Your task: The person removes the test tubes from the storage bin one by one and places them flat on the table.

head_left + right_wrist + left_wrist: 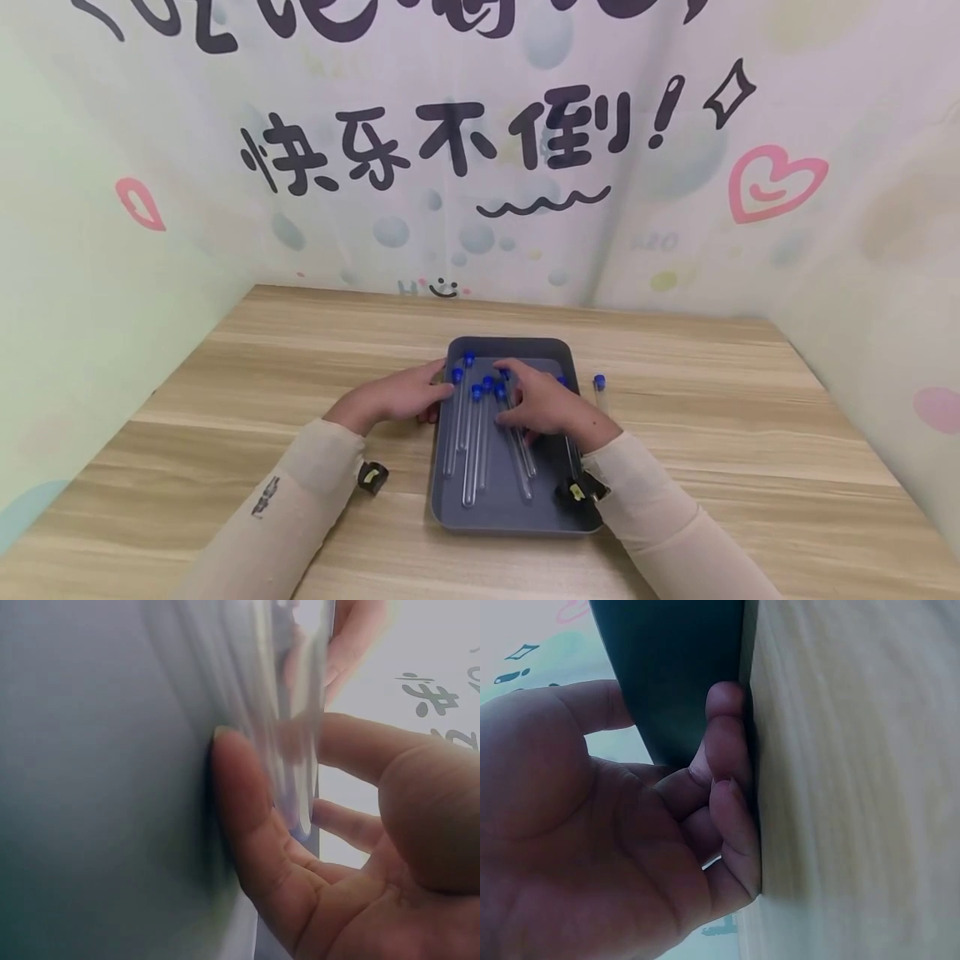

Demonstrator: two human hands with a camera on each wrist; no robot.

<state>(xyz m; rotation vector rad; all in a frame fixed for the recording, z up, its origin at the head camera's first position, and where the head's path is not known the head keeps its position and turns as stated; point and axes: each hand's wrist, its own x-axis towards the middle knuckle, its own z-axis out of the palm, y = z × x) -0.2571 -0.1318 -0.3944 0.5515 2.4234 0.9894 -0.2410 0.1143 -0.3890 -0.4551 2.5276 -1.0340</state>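
A grey tray [491,515] lies on the table with several clear test tubes [470,467] in it, blue caps toward the far end. My left hand [397,396] holds the tray's left side, thumb at the rim. In the left wrist view its curled fingers [727,750] lie low against the tray's dark outer wall [679,667]. Inside the tray, my right hand [547,402] bends its fingers round a few test tubes. The right wrist view has these clear tubes [262,667] between thumb and fingers, one fingertip against the tray's floor [90,787].
Another blue-capped tube [599,382] lies outside the tray, on its right, partly hidden by my right arm. Black wrist cameras [372,477] sit at both cuffs. Wood-grain table [247,375] surrounds the tray, and a printed cloth [375,250] hangs behind it.
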